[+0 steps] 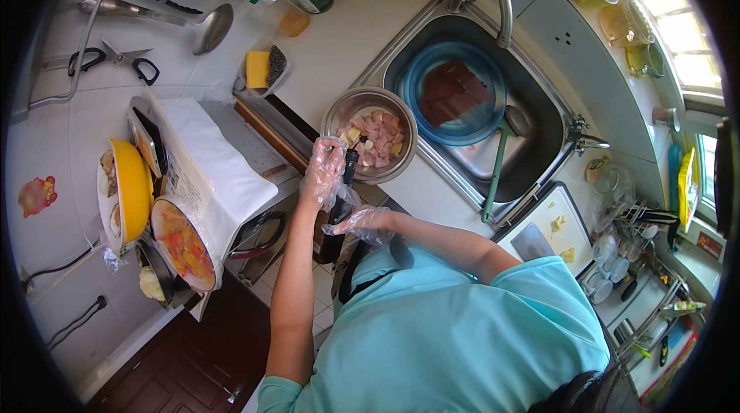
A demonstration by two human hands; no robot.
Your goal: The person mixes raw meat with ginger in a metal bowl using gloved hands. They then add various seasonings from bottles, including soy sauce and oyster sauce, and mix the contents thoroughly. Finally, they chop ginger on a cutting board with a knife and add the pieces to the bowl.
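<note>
My left hand (325, 169), in a clear plastic glove, is at the left rim of a stainless steel bowl (409, 150). Its fingers are curled beside the neck of a dark bottle (350, 165); what they grip is hard to make out. My right hand (365, 222), gloved too, is lower down around the bottle's body, which is partly hidden. The bottle tilts with its mouth over the bowl. Inside the bowl lie pink raw meat chunks (381, 134) and several pale yellow slices (354, 134).
Right of the bowl, a sink (535, 167) holds a blue basin (411, 102) with dark red meat in water and a green-handled brush (498, 173). A cutting board (546, 234) bears yellow scraps. At left stand a film-covered bowl of food (184, 245) and a yellow bowl (128, 190).
</note>
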